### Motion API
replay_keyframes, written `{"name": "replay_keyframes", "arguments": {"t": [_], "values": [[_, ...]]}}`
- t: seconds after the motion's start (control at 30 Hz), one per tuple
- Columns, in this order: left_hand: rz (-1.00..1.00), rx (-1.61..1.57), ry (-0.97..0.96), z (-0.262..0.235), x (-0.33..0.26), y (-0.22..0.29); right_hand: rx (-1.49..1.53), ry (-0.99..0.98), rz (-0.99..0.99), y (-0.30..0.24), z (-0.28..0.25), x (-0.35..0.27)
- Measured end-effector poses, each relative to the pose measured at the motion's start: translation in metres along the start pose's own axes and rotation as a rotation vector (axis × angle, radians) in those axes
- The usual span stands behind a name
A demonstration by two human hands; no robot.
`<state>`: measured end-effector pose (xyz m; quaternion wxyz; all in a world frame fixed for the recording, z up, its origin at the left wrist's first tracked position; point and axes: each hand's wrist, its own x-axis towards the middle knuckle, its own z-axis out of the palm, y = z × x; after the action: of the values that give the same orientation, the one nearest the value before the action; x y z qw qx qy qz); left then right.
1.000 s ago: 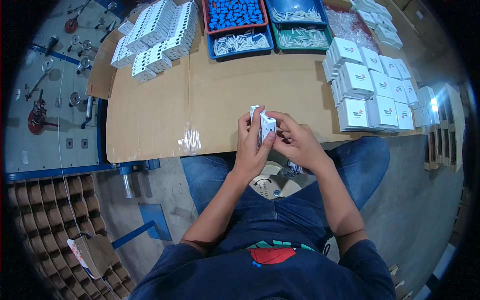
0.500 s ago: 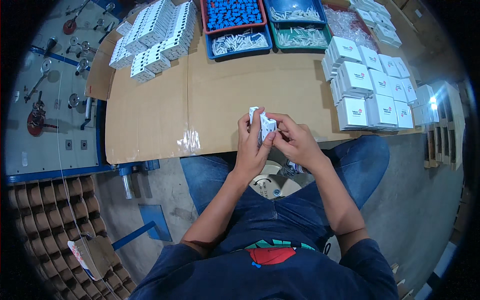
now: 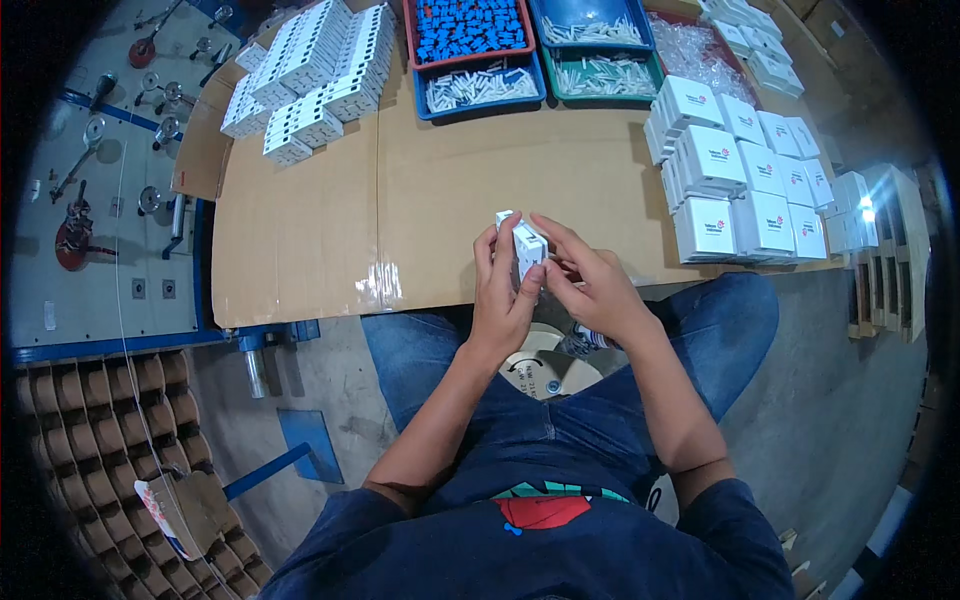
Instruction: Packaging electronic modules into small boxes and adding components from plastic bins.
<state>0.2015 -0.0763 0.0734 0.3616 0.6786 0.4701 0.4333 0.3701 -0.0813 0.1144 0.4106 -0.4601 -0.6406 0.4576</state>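
Observation:
Over the table's near edge, my left hand (image 3: 496, 300) holds a small white plastic box (image 3: 528, 246) upright, its thumb on the near side and its fingers around the left side. Dark marks or openings show on the box's face, too small to make out. My right hand (image 3: 598, 285) is at the box's right side. Its index finger reaches out by the top corner, while the thumb and bent fingers are close together at the lower right edge. Whether a small part sits between those fingertips is hidden.
Stacked white boxes with dark openings (image 3: 330, 75) stand far left. White printed boxes (image 3: 765, 185) are piled at the right. Along the back, trays hold blue parts (image 3: 468, 30), white sticks (image 3: 480, 88) and clear plastic pieces (image 3: 695, 45). Cardboard (image 3: 300, 230) covers the table.
My right index finger has lifted off the box's top and straightened. The box has turned slightly in my left hand, showing more of its top face.

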Motion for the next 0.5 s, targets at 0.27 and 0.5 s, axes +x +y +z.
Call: {"name": "replay_keyframes", "arguments": {"t": [0.27,0.5], "values": [[0.183,-0.041,0.059,-0.004,-0.001,-0.014,-0.031,-0.037,-0.125,-0.002,-0.001,-0.005],[0.067,-0.349,0.091,-0.001,-0.002,-0.011,-0.049,0.022,-0.169,-0.006,-0.013,0.002]]}}
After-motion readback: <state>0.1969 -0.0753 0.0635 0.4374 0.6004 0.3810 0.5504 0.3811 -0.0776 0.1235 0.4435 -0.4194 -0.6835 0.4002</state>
